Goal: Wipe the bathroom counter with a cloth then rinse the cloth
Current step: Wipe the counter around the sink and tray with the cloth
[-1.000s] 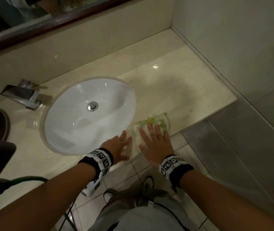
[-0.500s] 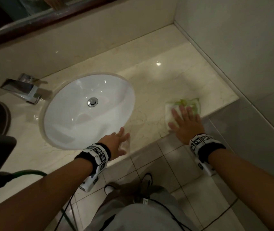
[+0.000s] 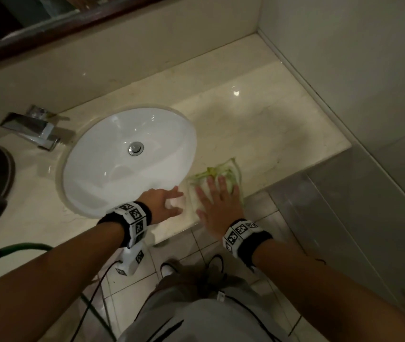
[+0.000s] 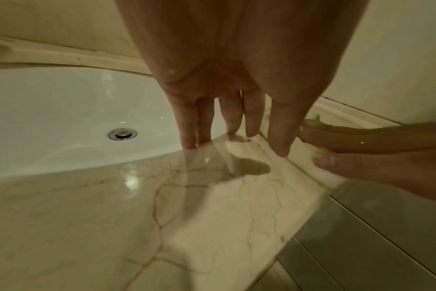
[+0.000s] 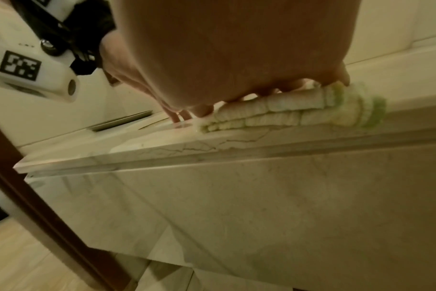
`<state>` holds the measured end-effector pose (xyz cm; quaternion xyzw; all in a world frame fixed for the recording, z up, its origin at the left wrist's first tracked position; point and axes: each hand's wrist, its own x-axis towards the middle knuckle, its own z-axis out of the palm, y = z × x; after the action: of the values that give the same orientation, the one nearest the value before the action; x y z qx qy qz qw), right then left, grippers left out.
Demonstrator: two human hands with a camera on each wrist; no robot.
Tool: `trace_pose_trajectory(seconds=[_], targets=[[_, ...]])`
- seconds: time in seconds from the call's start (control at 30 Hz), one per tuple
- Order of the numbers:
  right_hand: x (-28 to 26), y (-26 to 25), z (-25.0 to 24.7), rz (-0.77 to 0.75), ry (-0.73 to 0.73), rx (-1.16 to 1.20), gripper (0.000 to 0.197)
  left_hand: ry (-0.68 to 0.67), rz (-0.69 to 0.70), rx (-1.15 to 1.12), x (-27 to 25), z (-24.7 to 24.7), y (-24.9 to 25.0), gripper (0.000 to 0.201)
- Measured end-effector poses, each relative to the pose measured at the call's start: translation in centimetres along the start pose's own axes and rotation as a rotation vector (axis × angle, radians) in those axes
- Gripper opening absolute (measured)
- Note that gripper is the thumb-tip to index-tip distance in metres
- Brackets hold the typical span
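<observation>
Cloth (image 3: pixel 217 177) lies folded at the counter (image 3: pixel 265 134) front edge, lower center of frame, right of the sink (image 3: pixel 127 161). Right hand (image 3: pixel 217 206) presses it, fingers straight; left hand (image 3: pixel 164 202) fingers rest straight, touching the counter beside it.

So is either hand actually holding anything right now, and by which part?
Nothing is gripped. The right hand presses flat on top of the folded cloth at the counter's front edge, fingers straight. The left hand rests open beside the sink.

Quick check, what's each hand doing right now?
Left hand: open, fingertips resting on the counter beside the sink, holding nothing.
Right hand: open, flat fingers pressing the cloth onto the counter.
</observation>
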<state>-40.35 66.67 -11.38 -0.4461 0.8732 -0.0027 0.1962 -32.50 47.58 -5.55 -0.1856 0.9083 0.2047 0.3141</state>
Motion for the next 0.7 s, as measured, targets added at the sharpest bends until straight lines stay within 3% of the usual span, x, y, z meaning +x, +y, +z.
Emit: trace_pose_trajectory(seconds=[0.17, 0.43, 0.6, 0.7], targets=[[-0.1, 2.5, -1.0, -0.047, 0.028, 0.036, 0.073, 0.006, -0.001, -0.012, -0.1, -0.4, 0.4, 0.047], [3.9, 8.5, -3.5, 0.181, 0.010, 0.048, 0.067, 0.024, 0.009, 0.013, 0.1, 0.0, 0.3, 0.043], [5.4, 5.8, -3.4, 0.311, 0.018, 0.082, 0.066, 0.042, 0.004, -0.016, 0.4, 0.0, 0.0, 0.039], [6.1, 4.1, -3.3, 0.304, 0.004, 0.084, 0.066, 0.065, -0.002, -0.061, 0.4, -0.2, -0.6, 0.038]])
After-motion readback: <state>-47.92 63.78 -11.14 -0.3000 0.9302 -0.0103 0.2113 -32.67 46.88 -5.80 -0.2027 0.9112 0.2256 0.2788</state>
